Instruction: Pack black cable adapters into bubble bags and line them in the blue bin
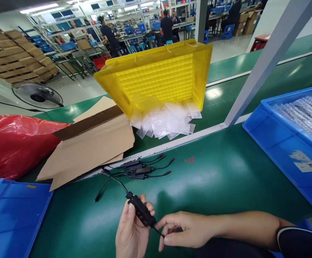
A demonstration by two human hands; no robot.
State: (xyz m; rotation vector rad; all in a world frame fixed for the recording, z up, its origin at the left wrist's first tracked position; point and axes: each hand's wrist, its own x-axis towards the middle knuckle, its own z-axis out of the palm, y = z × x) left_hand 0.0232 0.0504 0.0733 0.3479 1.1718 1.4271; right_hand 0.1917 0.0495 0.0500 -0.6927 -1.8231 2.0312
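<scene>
My left hand is wrapped around a black cable's inline control box, thumb on its upper end. From that end the cable runs up and left, with a thin plug-ended lead lying on the green work surface. At the box's lower end, my right hand has thumb and fingers closed on the short cable tail; its tip is hidden by the fingers. Beyond my hands, several similar black cables lie in a bunch beside the white rail. To their right are small red rings.
A yellow crate stands tilted behind the rail, clear bubble bags spilling from it. Cardboard sheets and a red plastic bag lie left. Blue bins flank both sides; the right one holds bagged items. A grey post rises at right.
</scene>
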